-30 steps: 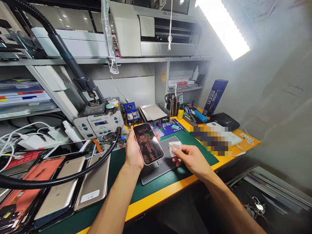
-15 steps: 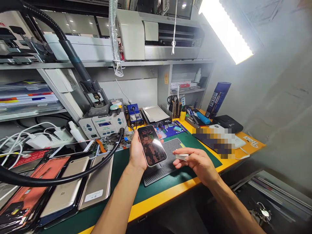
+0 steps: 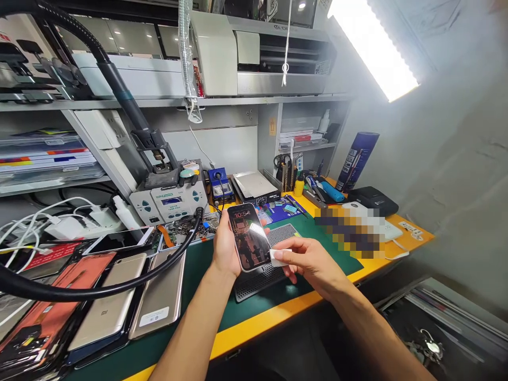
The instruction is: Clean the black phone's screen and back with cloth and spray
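A smartphone [image 3: 251, 238] with a lit lock screen reading 10:54 lies in my left hand [image 3: 225, 243], screen up and tilted toward me. The fingers wrap round its back and side edges. Between thumb and fingers of my right hand [image 3: 307, 262] is a small flat white pad [image 3: 280, 257]; whether it is cloth or paper I cannot tell. It reaches the lower right edge of the phone. Beneath both hands a grey perforated plate [image 3: 254, 288] rests on the green mat [image 3: 224, 312], partly hidden by the phone and my right hand.
Several phone bodies and back covers [image 3: 107, 301] lie at the left, with a black hose [image 3: 119, 291] arching over them. Behind stand a hot-air station [image 3: 170, 203] and a blue soldering station [image 3: 220, 185]. A white device [image 3: 367, 214] sits at the right.
My right hand has moved left and brought the white pad to the phone's lower right edge. The phone in my left hand has barely shifted.
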The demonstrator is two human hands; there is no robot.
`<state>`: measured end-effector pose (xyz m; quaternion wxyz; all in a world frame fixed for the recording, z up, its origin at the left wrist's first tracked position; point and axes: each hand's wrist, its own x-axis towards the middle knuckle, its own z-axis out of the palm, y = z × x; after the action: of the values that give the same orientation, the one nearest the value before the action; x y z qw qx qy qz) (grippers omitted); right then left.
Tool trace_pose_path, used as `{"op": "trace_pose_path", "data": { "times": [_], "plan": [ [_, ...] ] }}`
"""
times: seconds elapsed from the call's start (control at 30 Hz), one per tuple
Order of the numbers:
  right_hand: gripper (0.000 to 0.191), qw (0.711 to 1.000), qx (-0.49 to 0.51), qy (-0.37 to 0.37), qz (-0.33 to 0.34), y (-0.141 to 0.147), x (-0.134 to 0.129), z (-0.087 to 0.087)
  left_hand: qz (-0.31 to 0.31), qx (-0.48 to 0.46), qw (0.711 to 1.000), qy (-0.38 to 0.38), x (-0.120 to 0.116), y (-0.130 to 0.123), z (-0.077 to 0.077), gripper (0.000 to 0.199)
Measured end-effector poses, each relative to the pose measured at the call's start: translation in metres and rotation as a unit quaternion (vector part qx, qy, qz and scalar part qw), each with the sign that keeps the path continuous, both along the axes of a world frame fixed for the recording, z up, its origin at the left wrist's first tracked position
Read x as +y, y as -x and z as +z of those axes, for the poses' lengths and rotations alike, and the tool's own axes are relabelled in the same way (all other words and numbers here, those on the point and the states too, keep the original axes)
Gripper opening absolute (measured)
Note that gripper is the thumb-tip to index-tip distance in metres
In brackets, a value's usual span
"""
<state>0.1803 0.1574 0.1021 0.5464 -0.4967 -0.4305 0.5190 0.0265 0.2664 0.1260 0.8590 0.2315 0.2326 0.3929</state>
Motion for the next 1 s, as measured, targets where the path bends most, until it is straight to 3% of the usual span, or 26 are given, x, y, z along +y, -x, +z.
{"op": "trace_pose_path", "data": {
  "times": [0.13,0.23,0.33,0.57,0.77,1.0],
  "plan": [
    [0.040,1.000,-0.016,0.016,-0.015,0.005,0.009,-0.006,0.000,0.002,1.000,-0.003,0.000,-0.001,-0.001,0.064],
    [0.047,0.998,-0.025,0.048,0.022,0.009,0.015,-0.004,0.000,0.009,1.000,-0.002,-0.002,-0.002,0.000,0.064],
    [0.041,0.997,-0.039,0.043,0.056,0.017,0.017,-0.002,0.005,0.018,1.000,-0.001,-0.005,-0.003,0.002,0.063],
    [0.046,0.999,-0.018,0.037,0.027,0.033,0.018,-0.003,0.003,0.027,1.000,-0.005,-0.005,-0.004,0.000,0.064],
    [0.060,0.996,-0.039,0.071,0.037,0.017,0.023,-0.005,-0.012,0.018,1.000,-0.008,-0.004,-0.004,-0.002,0.064],
    [0.057,0.996,-0.082,0.013,0.023,-0.003,0.015,-0.008,-0.013,0.022,1.000,-0.002,-0.004,-0.004,0.001,0.067]
  ]
}}
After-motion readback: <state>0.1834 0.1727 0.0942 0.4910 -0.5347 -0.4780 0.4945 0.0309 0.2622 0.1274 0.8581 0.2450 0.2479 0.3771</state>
